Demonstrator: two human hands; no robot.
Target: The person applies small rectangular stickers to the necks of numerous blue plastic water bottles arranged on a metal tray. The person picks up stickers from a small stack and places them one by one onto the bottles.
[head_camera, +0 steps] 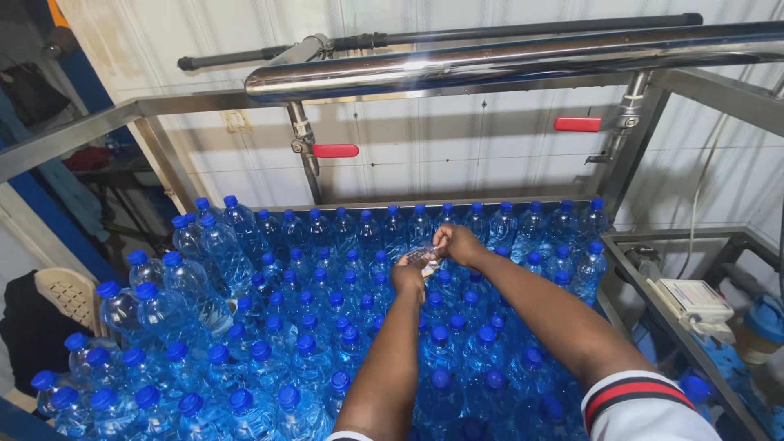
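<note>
1. Both hands meet over the middle of the bottles; a small clear film sits between them
2. The left hand pinches its near end, the right hand its far end; fingers closed on it
3. The film runs hand to hand, just above one blue cap
</note>
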